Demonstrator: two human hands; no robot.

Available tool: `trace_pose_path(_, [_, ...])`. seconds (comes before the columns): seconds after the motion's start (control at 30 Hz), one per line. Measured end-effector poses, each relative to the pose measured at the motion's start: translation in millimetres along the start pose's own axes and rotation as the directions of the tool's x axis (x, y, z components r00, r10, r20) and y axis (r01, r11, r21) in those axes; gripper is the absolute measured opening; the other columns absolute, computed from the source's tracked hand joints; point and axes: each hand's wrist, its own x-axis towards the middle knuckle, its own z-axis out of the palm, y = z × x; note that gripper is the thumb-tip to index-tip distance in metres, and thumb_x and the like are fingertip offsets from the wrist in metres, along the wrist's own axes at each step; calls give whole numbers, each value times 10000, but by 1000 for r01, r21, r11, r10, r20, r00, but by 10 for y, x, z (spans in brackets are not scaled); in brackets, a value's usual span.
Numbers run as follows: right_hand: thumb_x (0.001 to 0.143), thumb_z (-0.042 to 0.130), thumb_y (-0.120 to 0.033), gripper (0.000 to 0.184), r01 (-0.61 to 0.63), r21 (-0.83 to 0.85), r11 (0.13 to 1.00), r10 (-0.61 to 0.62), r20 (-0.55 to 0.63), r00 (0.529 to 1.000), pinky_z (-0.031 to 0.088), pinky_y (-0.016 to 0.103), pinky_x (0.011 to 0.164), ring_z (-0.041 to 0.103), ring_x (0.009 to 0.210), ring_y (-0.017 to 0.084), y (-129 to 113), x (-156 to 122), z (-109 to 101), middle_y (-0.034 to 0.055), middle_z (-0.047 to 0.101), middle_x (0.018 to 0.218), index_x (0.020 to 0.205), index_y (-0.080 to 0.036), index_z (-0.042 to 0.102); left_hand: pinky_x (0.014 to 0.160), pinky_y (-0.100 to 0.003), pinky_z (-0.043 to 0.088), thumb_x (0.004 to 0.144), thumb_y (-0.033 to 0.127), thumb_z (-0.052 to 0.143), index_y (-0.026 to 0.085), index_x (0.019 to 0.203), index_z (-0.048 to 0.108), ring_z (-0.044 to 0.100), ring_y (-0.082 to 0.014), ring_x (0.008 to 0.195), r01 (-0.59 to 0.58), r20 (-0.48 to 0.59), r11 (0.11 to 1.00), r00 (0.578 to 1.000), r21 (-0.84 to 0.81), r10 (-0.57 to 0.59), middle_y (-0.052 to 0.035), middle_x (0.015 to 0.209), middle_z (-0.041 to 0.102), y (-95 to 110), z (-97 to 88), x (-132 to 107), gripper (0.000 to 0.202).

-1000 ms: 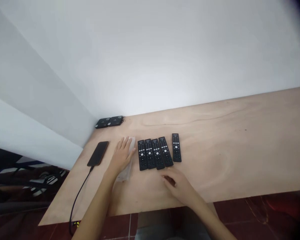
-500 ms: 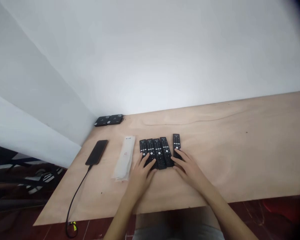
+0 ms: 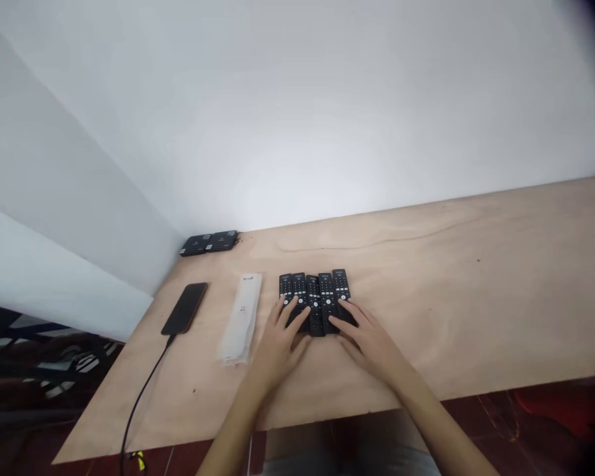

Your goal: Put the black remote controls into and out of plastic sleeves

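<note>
Several black remote controls (image 3: 313,291) lie side by side in a tight row on the plywood table (image 3: 426,330), their lower ends partly hidden. My left hand (image 3: 277,347) rests against the row's left side, with its fingers spread over the lower part of the remotes. My right hand (image 3: 371,340) presses in from the right, its fingertips on the remotes. To the left of my left hand lies a long, white, translucent plastic sleeve (image 3: 238,318), not touching either hand.
A black smartphone (image 3: 184,309) lies left of the sleeve, with a black cable (image 3: 146,383) running over the table's front edge. Two flat black boxes (image 3: 208,242) sit in the far corner against the white wall (image 3: 297,112). A dark red tiled floor (image 3: 486,423) shows below the table.
Both hands have moved in onto the row. The rightmost remote has slid left against the others, closing the gaps. My left hand has left the plastic sleeve, which lies uncovered.
</note>
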Motion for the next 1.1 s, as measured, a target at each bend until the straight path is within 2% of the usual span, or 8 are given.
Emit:
trace_pose_path(0.2, [1068,623,-151,436,-12,4,1000,12,-60,998,559,632,1185,554,1491,366,42,2,31,156,560,1610,1469,-298,709,1277,-704,440,1088,236,631,255,1510,645,494,-371,1583,-107,-49,994,993,1,107,-107,1578,661,128,129,15,422])
trace_pose_path(0.33, [1089,573,-151,434,-12,-1,1000,12,-63,998,574,627,1162,555,1466,363,28,3,11,160,555,1590,1480,-295,691,1238,-682,494,1084,210,616,256,1476,669,521,-374,1558,-40,-77,999,996,-31,38,-118,1554,673,180,218,59,398])
trace_pose_path(0.6, [1070,592,-177,438,-41,-9,999,40,-59,997,559,652,1162,550,1451,382,-23,5,-16,155,588,1551,1484,-295,679,1219,-634,527,1090,388,637,255,1547,594,578,-371,1504,225,-162,971,958,-74,-235,-145,1618,604,46,98,-93,478])
trace_pose_path(0.77, [1070,579,-175,385,-37,24,999,39,-90,995,560,645,1131,588,1371,381,-68,-2,-71,149,630,1474,1414,-287,710,1214,-619,535,1110,324,589,272,1477,662,599,-342,1467,215,-146,969,962,-121,-232,-120,1560,644,34,3,-283,378])
trace_pose_path(0.83, [1072,576,-176,331,-56,97,994,61,-49,997,591,592,1086,628,1289,359,-200,-66,-107,151,647,1397,1350,-273,727,1187,-624,552,1087,308,625,290,1399,719,618,-348,1420,177,-150,974,969,-142,-198,-120,1476,677,132,-74,-396,326])
trace_pose_path(0.93, [1062,617,-192,252,-123,243,962,97,116,989,628,500,1020,667,1176,318,-529,-227,-136,130,660,1278,1273,-271,729,1145,-651,576,1038,309,698,334,1359,757,627,-381,1367,131,-113,979,982,-155,-150,-129,1384,697,397,-178,-592,328])
trace_pose_path(1.0, [1037,682,-208,370,-143,278,950,84,213,973,629,506,1013,659,1172,326,-746,-333,-133,119,670,1266,1396,-301,676,1123,-670,591,1024,303,709,349,1424,730,630,-397,1348,110,-62,980,991,-167,-121,-141,1379,695,613,-199,-699,404])
trace_pose_path(1.1, [1011,729,-204,462,-145,300,943,69,251,966,610,535,1055,642,1226,343,-897,-427,-126,109,682,1308,1447,-329,640,1096,-637,625,1033,270,679,352,1516,669,647,-387,1318,82,-16,976,996,-202,-87,-150,1339,707,859,-151,-779,490])
